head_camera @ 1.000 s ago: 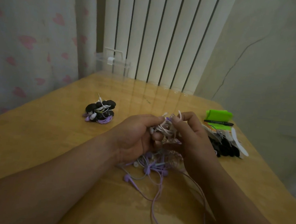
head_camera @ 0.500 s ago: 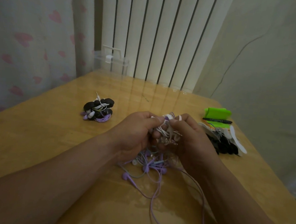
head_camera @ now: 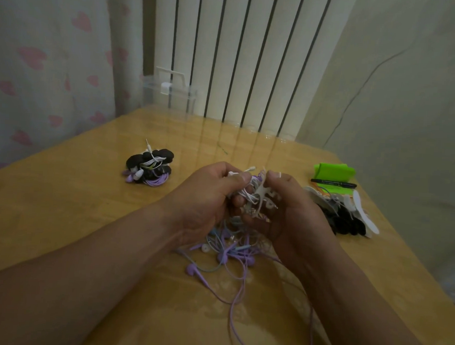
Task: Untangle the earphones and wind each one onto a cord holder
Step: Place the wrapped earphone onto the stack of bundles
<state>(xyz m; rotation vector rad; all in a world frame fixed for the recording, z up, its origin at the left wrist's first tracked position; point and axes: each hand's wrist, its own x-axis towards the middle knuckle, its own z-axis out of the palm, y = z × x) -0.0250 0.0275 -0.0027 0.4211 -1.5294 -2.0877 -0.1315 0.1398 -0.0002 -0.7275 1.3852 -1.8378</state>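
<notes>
The left hand (head_camera: 205,205) pinches a white earphone cord (head_camera: 247,196), touching the right hand (head_camera: 295,221), which grips a white cord holder (head_camera: 261,191). The cord looks light, limp and snag-prone, so it is best held near its free end.

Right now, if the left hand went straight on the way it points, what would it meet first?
Probably the right hand: the left hand points at it across the white earphone tangle both grip, though depth is unclear.
</notes>
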